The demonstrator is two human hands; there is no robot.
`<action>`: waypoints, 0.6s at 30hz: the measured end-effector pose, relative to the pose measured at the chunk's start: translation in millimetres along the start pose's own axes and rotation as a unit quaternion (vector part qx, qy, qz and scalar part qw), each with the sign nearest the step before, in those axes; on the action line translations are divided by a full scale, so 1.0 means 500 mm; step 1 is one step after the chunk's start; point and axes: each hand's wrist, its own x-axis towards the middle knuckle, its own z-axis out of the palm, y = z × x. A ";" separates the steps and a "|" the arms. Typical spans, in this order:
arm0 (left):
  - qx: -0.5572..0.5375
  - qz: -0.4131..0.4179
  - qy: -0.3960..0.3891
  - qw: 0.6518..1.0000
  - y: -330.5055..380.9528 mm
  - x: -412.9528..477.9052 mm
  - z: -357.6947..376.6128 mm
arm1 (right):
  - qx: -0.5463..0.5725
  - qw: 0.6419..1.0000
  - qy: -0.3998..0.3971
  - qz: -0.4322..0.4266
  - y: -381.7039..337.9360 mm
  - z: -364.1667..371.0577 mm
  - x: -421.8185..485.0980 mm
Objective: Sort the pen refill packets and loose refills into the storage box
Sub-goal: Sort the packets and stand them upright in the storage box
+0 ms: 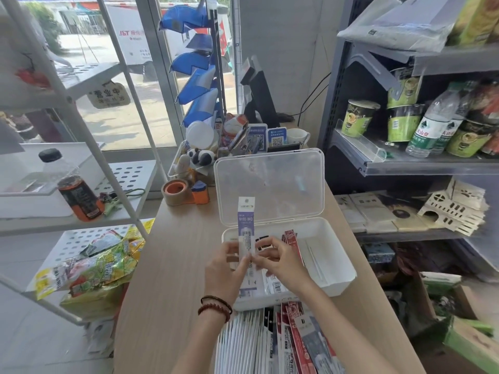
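Note:
A white storage box (339,276) with its clear lid (270,184) raised stands on the wooden table. My left hand (225,271) and my right hand (280,261) both pinch a purple-and-white refill packet (246,220), held upright over the box's left part. Red packets (291,238) and thin loose refills (314,259) lie inside the box, with white packets (275,286) under my hands. A spread of white, black and red packets (272,344) lies on the table in front of the box.
A tape dispenser (186,193) and a bin of desk clutter (205,155) sit behind the box. A white rack with snack bags (97,268) and a bottle (75,190) stands at the left. Grey shelves of cup noodles (405,122) stand at the right.

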 end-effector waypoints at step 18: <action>0.348 -0.043 -0.081 0.933 -0.151 -0.088 -0.099 | -0.353 0.934 -0.034 0.039 0.043 0.071 0.017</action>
